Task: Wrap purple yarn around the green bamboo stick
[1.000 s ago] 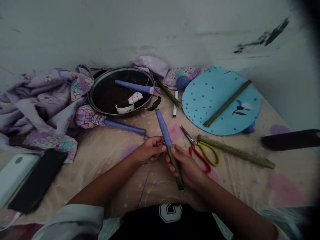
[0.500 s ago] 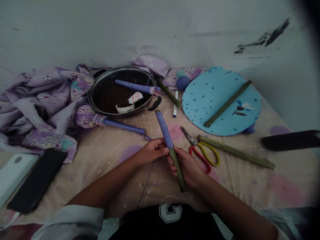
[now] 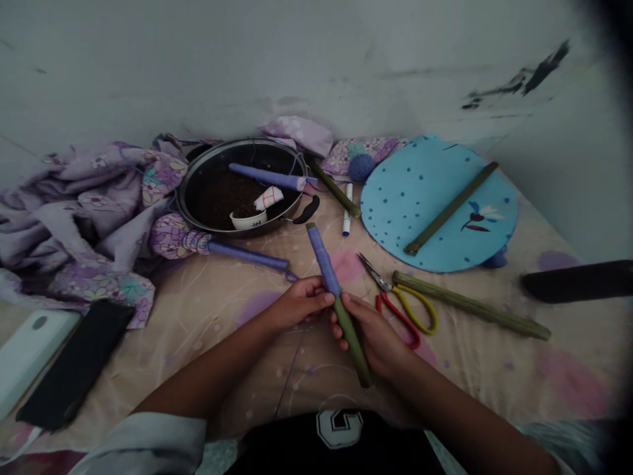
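Note:
A green stick (image 3: 352,340), wound with purple yarn (image 3: 324,260) along its far half, points away from me over the bed sheet. My right hand (image 3: 373,336) is wrapped round its bare green part. My left hand (image 3: 299,300) pinches the stick where the purple winding ends. A thin purple thread (image 3: 291,366) hangs down from there toward my lap.
Red-and-yellow scissors (image 3: 403,307) and a bare green stick (image 3: 469,305) lie right of my hands. A blue dotted fan (image 3: 438,204) carries another stick. A dark pan (image 3: 242,185) holds a wrapped stick and a cup. Floral cloth (image 3: 84,224), a phone (image 3: 74,366) at left.
The stick has turned slightly in my hands and the view has tilted down a little. Both hands keep their hold in the same place.

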A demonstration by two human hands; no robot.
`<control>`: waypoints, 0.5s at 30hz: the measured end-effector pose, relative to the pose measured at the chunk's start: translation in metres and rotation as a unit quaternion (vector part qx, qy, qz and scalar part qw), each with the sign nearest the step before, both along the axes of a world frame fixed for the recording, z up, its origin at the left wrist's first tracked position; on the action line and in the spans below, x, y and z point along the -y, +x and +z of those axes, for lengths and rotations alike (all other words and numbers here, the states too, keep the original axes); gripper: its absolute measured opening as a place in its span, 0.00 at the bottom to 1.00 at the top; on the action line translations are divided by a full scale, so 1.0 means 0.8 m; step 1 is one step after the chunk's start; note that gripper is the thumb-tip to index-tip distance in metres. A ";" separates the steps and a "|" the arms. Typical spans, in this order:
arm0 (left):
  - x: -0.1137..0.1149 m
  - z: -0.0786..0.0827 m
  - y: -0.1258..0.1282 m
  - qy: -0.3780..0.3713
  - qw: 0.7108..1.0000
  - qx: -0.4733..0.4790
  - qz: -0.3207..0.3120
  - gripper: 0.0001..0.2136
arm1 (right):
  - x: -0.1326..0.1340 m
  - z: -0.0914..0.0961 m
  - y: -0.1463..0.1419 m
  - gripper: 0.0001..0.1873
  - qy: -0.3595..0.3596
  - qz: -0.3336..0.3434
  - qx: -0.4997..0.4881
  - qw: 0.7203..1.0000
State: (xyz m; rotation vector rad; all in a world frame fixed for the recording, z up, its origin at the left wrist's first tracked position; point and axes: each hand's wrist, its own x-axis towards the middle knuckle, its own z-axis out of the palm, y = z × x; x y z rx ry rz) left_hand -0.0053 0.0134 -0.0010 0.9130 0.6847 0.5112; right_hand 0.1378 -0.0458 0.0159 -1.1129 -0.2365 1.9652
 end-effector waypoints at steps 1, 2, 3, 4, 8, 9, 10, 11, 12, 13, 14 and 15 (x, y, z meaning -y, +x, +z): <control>0.001 0.001 0.000 0.004 1.000 -0.001 -0.003 0.21 | 0.000 0.000 0.000 0.12 -0.007 0.004 0.001 1.000; 0.001 0.001 0.000 0.008 1.000 0.000 -0.006 0.21 | 0.000 0.001 0.000 0.12 -0.016 0.006 -0.001 1.000; 0.002 0.002 0.000 0.010 1.000 0.002 -0.009 0.21 | 0.000 0.001 0.000 0.12 -0.024 0.007 -0.004 1.000; 0.003 0.002 0.000 0.011 1.000 0.005 -0.011 0.21 | 0.000 0.001 0.000 0.12 -0.028 0.006 -0.010 1.000; 0.004 0.003 0.000 0.017 1.000 0.002 -0.014 0.20 | 0.003 0.002 -0.001 0.10 -0.017 0.002 -0.014 1.000; 0.004 0.003 0.000 0.020 1.000 0.003 -0.019 0.20 | 0.003 0.002 -0.001 0.10 -0.017 0.005 -0.005 1.000; 0.004 0.004 0.000 0.024 0.999 0.005 -0.023 0.19 | 0.004 0.002 -0.001 0.10 -0.018 0.008 0.005 1.000; 0.004 0.004 0.000 0.028 0.999 0.011 -0.025 0.19 | 0.004 0.001 -0.001 0.10 -0.020 0.012 0.016 1.000; 0.004 0.005 0.001 0.033 0.999 0.017 -0.026 0.19 | 0.004 0.001 -0.001 0.10 -0.021 0.015 0.027 0.999; 0.004 0.006 0.001 0.038 0.999 0.021 -0.022 0.18 | 0.004 0.002 -0.002 0.10 -0.021 0.016 0.038 0.999; 0.004 0.006 0.001 0.043 0.999 0.023 -0.017 0.18 | 0.004 0.002 -0.002 0.10 -0.022 0.018 0.048 0.998; 0.004 0.006 0.001 0.048 0.999 0.023 -0.011 0.17 | 0.004 0.002 -0.002 0.11 -0.024 0.018 0.057 0.998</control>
